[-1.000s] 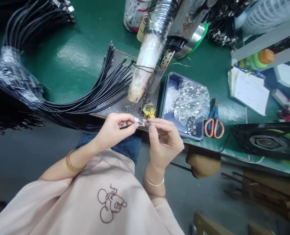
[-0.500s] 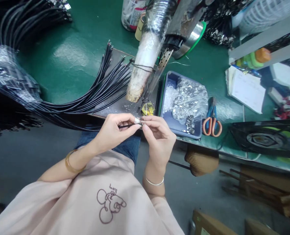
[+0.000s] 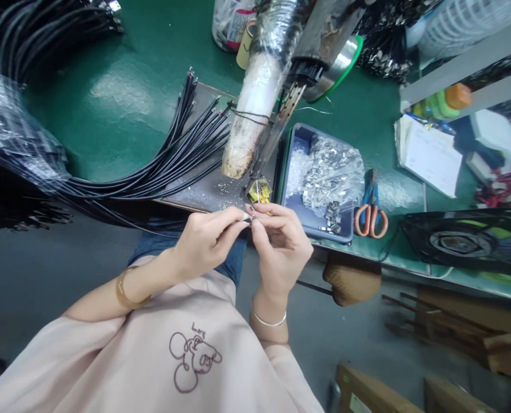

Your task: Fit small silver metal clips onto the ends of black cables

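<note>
My left hand (image 3: 206, 240) is closed in a pinch on a black cable, whose dark tip (image 3: 248, 221) shows just past the fingertips. A white wrap (image 3: 239, 214) covers one of its fingertips. Facing it, my right hand (image 3: 282, 244) pinches a tiny shiny metal part (image 3: 252, 213) at the cable's end with thumb and index finger; its exact form is too small to make out. Both sets of fingertips nearly meet in front of the table edge. A bundle of black cables (image 3: 152, 180) fans out over a grey board (image 3: 204, 192) beyond my left hand.
Above the board hang a plastic-wrapped tool (image 3: 259, 86) and a metal guide (image 3: 281, 120), over a yellow piece (image 3: 259, 190). To the right are a blue tray (image 3: 296, 221) holding small metal connectors (image 3: 333, 218), orange-handled cutters (image 3: 371, 218), a notepad (image 3: 432, 155) and a black fan (image 3: 462, 244).
My left hand has turned and closed further around the cable, so less of the cable shows. My right hand keeps its pinch at the cable's end. The whole view has shifted slightly.
</note>
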The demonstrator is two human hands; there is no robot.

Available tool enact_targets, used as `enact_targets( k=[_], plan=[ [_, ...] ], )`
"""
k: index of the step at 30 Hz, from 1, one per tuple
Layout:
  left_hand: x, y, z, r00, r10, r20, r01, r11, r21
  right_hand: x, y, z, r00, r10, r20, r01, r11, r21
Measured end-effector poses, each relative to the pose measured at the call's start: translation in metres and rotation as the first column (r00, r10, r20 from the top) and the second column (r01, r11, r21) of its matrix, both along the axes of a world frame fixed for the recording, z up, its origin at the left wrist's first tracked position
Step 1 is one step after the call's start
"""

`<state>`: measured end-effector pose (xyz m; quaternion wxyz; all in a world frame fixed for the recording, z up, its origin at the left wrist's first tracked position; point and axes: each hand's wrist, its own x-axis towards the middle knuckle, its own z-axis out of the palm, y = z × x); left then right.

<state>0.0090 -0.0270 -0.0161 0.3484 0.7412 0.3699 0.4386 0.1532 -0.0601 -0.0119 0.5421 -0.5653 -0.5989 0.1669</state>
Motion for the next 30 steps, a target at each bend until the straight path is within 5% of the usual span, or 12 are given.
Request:
enact_targets(
  k=[2,5,9,12,18,25,30],
  plan=[
    [0.001,-0.003,0.004,0.994,-0.026,0.102,0.045,0.98,-0.196,-0.007,-0.001,-0.004,0.999,-0.047,-0.024,0.049,0.997,0.061],
    [-0.003,0.0,0.011,0.959,-0.043,0.28,0.177,0.863,-0.473,-0.012,0.0,-0.008,0.997,-0.062,-0.039,0.065,0.994,0.092],
    [-0.008,0.009,0.013,0.917,0.059,0.395,0.224,0.743,-0.631,-0.008,0.002,-0.008,0.982,-0.049,-0.184,0.066,0.994,0.086],
    [-0.009,0.014,0.012,0.915,0.104,0.389,0.197,0.727,-0.658,-0.004,0.001,-0.007,0.986,-0.047,-0.159,0.077,0.98,0.184],
    [-0.01,0.017,0.014,0.918,0.061,0.393,0.221,0.742,-0.632,-0.002,-0.003,-0.01,0.978,-0.059,0.202,-0.01,0.944,0.329],
    [-0.01,0.02,0.015,0.924,0.033,0.38,0.234,0.737,-0.634,-0.001,0.003,-0.016,0.999,-0.032,-0.026,0.036,0.983,0.181],
    [-0.009,0.021,0.011,0.945,0.052,0.323,0.168,0.769,-0.617,0.002,0.005,-0.014,0.991,0.005,0.13,-0.031,0.98,0.196]
  ],
)
